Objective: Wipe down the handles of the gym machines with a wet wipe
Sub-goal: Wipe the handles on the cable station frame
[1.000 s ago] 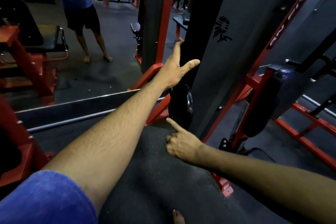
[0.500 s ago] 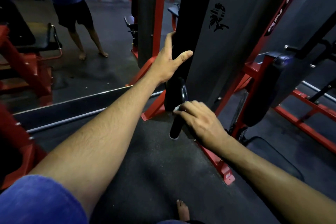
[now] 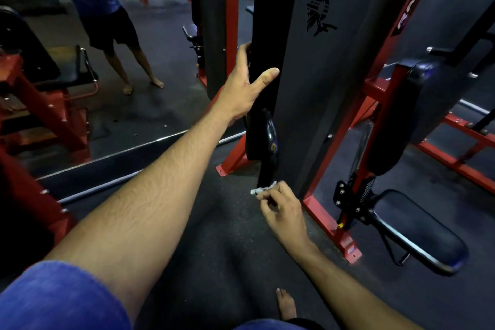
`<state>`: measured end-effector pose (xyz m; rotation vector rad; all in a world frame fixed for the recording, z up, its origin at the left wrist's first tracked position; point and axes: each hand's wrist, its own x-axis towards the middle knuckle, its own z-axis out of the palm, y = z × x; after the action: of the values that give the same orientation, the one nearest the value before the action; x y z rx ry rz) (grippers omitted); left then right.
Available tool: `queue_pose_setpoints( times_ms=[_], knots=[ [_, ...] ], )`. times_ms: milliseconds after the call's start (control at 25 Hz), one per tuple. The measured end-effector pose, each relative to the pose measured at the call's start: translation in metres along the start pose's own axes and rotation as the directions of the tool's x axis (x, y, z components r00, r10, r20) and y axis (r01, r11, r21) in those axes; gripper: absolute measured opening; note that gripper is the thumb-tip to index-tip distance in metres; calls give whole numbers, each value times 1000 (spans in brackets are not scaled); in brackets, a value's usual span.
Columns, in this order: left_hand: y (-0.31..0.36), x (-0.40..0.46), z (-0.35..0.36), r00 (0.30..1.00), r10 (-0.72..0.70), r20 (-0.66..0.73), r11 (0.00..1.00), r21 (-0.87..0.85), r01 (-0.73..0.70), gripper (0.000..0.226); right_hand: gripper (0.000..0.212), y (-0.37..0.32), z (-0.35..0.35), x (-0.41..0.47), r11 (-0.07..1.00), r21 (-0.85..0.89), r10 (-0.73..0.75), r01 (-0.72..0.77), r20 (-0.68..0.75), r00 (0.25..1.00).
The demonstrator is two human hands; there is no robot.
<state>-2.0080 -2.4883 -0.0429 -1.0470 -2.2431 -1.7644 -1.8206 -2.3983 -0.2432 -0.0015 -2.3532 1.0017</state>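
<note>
White, limp and light, the wet wipe (image 3: 262,188) is pinched in your right hand (image 3: 284,211), fingers curled round it, touching the lower end of the black handle (image 3: 265,169). Expect the handle to be rigid, probably free to swing; wrap the wipe round its shaft, not the tip. Your left hand (image 3: 245,88) presses open-fingered against the dark upright panel (image 3: 321,75), holding nothing. The red frame foot (image 3: 329,225) lies just beside your right hand; open floor (image 3: 214,236) lies toward you
</note>
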Motion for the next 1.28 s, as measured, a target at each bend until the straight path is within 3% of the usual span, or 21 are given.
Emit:
queue_pose_setpoints(
  times_ms=[80,120,160,240,320,440,560,680,800,920,1040,1200,1280],
  knots=[
    [0,0,-2,1000,4,-4,1000,26,-3,67,29,7,12,-13,973,77,219,-217,-10,976],
    [0,0,-2,1000,3,-2,999,39,-3,67,31,12,18,-20,918,152,373,-367,-13,928],
    [0,0,-3,1000,0,-1,999,48,0,68,30,16,21,-22,817,276,525,-506,9,851],
    [-1,-1,-5,1000,-10,-1,999,52,10,69,18,23,24,-13,507,571,710,-646,147,688],
    [-3,-1,-6,1000,-13,1,998,60,13,69,19,21,24,8,203,716,727,-668,347,592],
    [-3,-1,-7,1000,-6,11,997,74,5,69,30,16,20,28,-17,692,643,-722,560,522],
    [-6,0,-9,1000,10,13,997,71,-11,71,39,17,17,35,-64,552,564,-831,707,426],
    [-8,1,-11,1000,9,19,997,72,-10,74,39,10,20,54,9,456,537,-890,748,389],
    [-9,0,-11,1000,-14,24,997,73,13,74,37,-5,21,67,205,465,535,-861,684,496],
    [-6,0,-11,999,-22,28,996,85,19,72,35,-11,13,67,313,521,549,-794,583,599],
    [-3,0,-8,999,-32,21,994,105,29,70,38,-21,0,68,286,588,563,-757,536,629],
    [-5,1,-5,999,-34,8,995,99,33,68,39,-55,-34,102,143,708,503,-692,550,667],
    [-5,1,-4,999,-35,9,995,96,34,70,40,-70,-51,127,146,700,463,-700,576,673]
  ],
)
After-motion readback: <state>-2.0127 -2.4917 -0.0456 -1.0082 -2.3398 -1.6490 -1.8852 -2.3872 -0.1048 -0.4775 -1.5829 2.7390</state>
